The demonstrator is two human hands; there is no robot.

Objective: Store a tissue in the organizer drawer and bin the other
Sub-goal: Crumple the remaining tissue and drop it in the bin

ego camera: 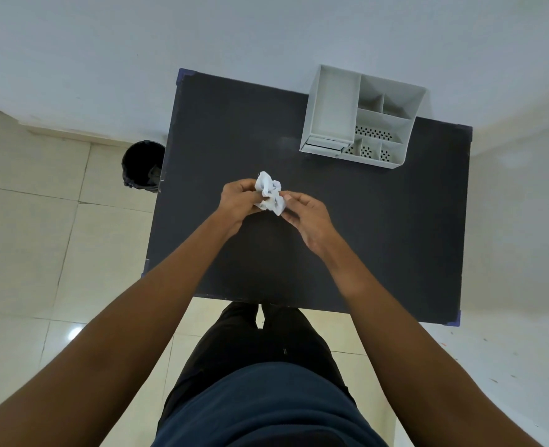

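Observation:
A crumpled white tissue (270, 195) is held above the middle of the black table (379, 240). My left hand (236, 201) grips its left side and my right hand (308, 217) pinches its right side. Only one tissue shows. The white desk organizer (360, 117) stands at the table's far right, with its small drawer (323, 147) at the lower front left, looking slightly pulled out. A black bin (142, 166) with a dark liner stands on the floor just left of the table's far left side.
A white wall runs behind the table and bin. Cream floor tiles lie to the left and under me. My legs stand at the table's near edge.

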